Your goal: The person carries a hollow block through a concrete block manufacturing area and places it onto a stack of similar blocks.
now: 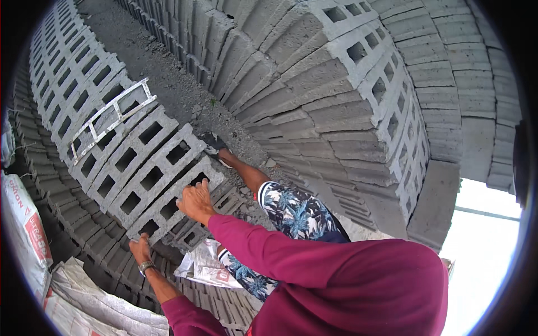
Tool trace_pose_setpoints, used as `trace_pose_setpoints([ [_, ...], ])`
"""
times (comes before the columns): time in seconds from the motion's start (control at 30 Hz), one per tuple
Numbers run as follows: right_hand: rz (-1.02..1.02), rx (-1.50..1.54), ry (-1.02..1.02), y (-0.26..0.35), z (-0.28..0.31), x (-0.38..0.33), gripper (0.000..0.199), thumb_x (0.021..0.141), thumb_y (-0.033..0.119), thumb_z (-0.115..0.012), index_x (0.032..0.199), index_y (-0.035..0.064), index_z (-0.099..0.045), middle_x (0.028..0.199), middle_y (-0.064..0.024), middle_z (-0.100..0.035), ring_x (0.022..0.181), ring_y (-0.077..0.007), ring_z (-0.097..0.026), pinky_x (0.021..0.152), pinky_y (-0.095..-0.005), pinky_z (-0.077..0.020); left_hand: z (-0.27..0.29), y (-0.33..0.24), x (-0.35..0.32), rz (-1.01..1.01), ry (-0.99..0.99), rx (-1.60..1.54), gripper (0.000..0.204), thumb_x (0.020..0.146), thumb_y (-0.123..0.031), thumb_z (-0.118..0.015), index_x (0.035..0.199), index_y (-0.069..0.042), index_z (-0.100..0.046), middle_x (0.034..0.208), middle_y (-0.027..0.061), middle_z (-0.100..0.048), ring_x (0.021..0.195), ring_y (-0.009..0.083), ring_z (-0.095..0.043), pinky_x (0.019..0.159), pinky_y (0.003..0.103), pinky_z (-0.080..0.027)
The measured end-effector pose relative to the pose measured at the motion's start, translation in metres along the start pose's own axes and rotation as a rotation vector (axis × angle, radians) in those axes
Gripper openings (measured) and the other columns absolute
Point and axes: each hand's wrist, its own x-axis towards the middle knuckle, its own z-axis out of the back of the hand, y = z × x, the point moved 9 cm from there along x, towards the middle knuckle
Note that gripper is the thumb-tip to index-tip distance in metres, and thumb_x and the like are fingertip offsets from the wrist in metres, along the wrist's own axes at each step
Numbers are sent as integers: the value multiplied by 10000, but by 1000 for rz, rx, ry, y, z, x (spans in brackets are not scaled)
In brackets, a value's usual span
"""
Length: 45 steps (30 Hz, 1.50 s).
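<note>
My left hand [141, 250], with a watch [145, 266] on its wrist, grips the lower left end of a grey hollow concrete block [159, 218]. Its fingertips reach to the end hole. Farther up the same block, my right hand [196, 203] has its fingers hooked over the face, around the holes near the other end. The block lies at the near end of a long row of similar blocks [140, 162], holes facing up, and seems to touch its neighbour. A white ladder-shaped frame [118, 112] rests across the row, beyond my hands.
Tall stacks of concrete blocks [314, 84] stand to the right of a gravel strip [168, 67], where my shod foot [212, 143] is. More blocks [73, 207] run low along the left. White sacks [25, 224] lie at the left edge, with another sack [207, 266] by my legs.
</note>
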Motion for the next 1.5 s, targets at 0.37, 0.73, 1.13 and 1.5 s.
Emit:
trace_pose_setpoints([
  [0.37,147,48,53,-19,68,-137,330,673,317,-718,674,-8,-658,692,-241,-650,744,-407,-658,926,-520,-417,54,20,-231,104,-263,24,543,666,-288,-729,734,196,-492,717,309,-573,643,402,-505,689,546,-410],
  [0.73,128,-40,-96,-23,255,-354,522,755,466,-684,693,-51,-654,612,-197,-614,706,-349,-607,839,-431,-373,172,-119,-447,-247,68,-175,444,797,-200,-805,1046,141,-666,1009,218,-714,865,265,-669,795,402,-519],
  [1.13,-2,-220,-494,-161,516,-528,506,705,421,-705,644,-79,-651,614,-248,-611,696,-371,-611,861,-424,-402,85,-243,-629,-713,384,-211,442,949,-299,-655,965,122,-522,914,186,-480,843,272,-457,756,404,-394],
  [1.5,-56,-356,-436,-371,644,-606,546,609,429,-786,537,-57,-546,578,-262,-558,614,-439,-573,670,-460,-471,-107,-308,-839,-778,991,-487,545,982,-377,-536,641,44,-478,570,67,-408,559,150,-375,508,414,-246],
])
